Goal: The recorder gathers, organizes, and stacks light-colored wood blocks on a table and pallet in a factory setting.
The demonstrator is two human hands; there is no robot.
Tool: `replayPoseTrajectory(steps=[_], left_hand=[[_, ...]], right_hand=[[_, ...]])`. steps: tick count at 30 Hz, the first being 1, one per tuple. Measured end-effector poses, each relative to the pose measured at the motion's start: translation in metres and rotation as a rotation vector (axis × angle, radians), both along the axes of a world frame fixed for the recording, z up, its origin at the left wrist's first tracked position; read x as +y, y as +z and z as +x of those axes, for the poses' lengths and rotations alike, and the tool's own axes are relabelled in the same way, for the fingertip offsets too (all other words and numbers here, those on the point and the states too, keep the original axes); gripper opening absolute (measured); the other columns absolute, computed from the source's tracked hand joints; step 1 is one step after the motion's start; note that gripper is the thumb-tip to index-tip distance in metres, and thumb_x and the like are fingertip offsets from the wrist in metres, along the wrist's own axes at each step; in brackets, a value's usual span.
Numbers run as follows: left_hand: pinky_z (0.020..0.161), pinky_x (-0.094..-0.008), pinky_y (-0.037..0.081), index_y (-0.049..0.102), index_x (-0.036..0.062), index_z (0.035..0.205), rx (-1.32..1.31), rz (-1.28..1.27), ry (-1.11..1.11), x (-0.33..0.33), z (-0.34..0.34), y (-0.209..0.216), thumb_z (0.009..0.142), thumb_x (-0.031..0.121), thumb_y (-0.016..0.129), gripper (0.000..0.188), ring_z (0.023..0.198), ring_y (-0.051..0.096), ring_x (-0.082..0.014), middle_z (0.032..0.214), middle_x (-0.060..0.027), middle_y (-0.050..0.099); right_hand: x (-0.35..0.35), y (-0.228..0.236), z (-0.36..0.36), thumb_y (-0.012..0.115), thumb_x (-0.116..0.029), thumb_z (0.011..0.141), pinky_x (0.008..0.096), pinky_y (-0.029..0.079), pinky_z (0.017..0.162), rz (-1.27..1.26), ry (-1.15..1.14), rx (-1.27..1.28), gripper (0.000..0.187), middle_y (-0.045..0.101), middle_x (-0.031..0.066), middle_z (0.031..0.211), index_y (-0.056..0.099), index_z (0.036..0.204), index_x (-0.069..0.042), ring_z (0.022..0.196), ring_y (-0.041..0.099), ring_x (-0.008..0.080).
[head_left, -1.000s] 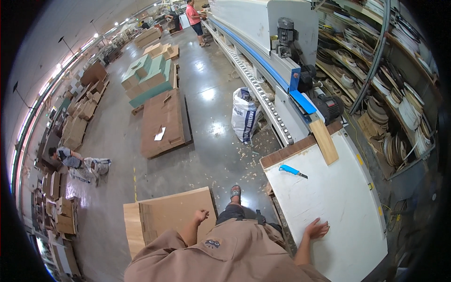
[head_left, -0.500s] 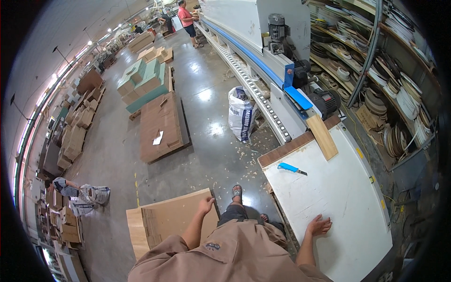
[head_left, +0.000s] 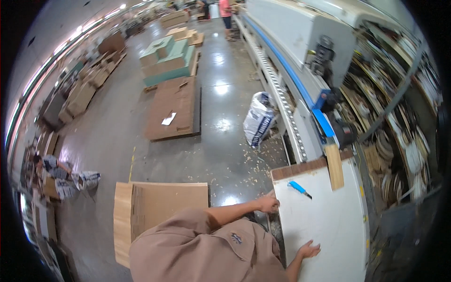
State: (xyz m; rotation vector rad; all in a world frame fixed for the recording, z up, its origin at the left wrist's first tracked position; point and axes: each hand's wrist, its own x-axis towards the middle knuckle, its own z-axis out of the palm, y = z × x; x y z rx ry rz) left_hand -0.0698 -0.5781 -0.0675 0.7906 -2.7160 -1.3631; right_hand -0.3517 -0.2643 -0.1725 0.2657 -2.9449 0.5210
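- The left hand (head_left: 268, 203) is at the left edge of the white tabletop (head_left: 324, 216), near the far left corner, with its fingers curled in close together, and I cannot tell if they hold something or touch the edge
- The right hand (head_left: 309, 250) is over the near part of the tabletop, closer to the left edge than the right one, with its palm turned up and its fingers a bit apart, holding nothing, and I cannot tell if it touches the top
- The blue knife (head_left: 297, 187) lies on the tabletop near the far left corner, with its dark blade pointing toward the right edge and a little toward the near edge
- A brown strip (head_left: 298, 170) runs along the far edge
- A light wood board (head_left: 334, 169) sits across that far edge, close to the far right corner
- A big cardboard sheet (head_left: 174, 202) is on the person's left, well apart from the tabletop
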Motion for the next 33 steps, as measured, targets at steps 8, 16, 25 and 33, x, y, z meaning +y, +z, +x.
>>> replayPoseTrajectory(steps=[8,16,25,33], left_hand=[[0.096,-0.0474,0.051,0.066,0.0052,0.122,0.078,0.080,0.109,-0.020,-0.011,-0.009,0.090,0.037,0.065,0.045,0.111,0.065,-0.0394,0.118,-0.0209,0.069],[0.097,-0.0486,0.050,0.066,0.0039,0.123,-0.015,0.163,0.272,-0.068,0.017,-0.009,0.089,0.036,0.065,0.047,0.112,0.064,-0.0406,0.119,-0.0222,0.068],[0.095,-0.0494,0.051,0.064,0.0001,0.125,0.195,0.139,0.259,-0.082,0.022,-0.002,0.091,0.035,0.064,0.049,0.110,0.065,-0.0413,0.115,-0.0231,0.070],[0.093,-0.0511,0.052,0.065,0.0024,0.124,0.113,0.050,0.054,-0.084,0.016,0.005,0.090,0.038,0.068,0.049,0.107,0.066,-0.0423,0.114,-0.0235,0.070]], right_hand=[[0.085,-0.023,0.050,0.066,-0.054,0.091,0.0627,0.037,0.106,-0.023,-0.064,0.098,0.066,0.048,0.0236,0.140,0.057,0.133,-0.004,0.131,0.043,0.0447],[0.114,0.005,0.047,0.063,-0.061,0.093,0.0561,0.045,0.101,0.368,-0.088,-0.546,0.083,0.053,0.0283,0.141,0.053,0.135,0.009,0.117,0.059,0.0376],[0.069,0.048,0.034,0.073,-0.062,0.086,0.0508,0.042,0.106,0.578,0.138,-0.790,0.095,0.054,0.0261,0.139,0.049,0.133,0.017,0.120,0.055,0.0352],[0.110,0.037,0.061,0.084,-0.040,0.084,0.0458,0.034,0.114,-0.088,0.694,-0.278,0.097,0.049,0.0309,0.143,0.033,0.146,0.016,0.128,0.049,0.0361]])
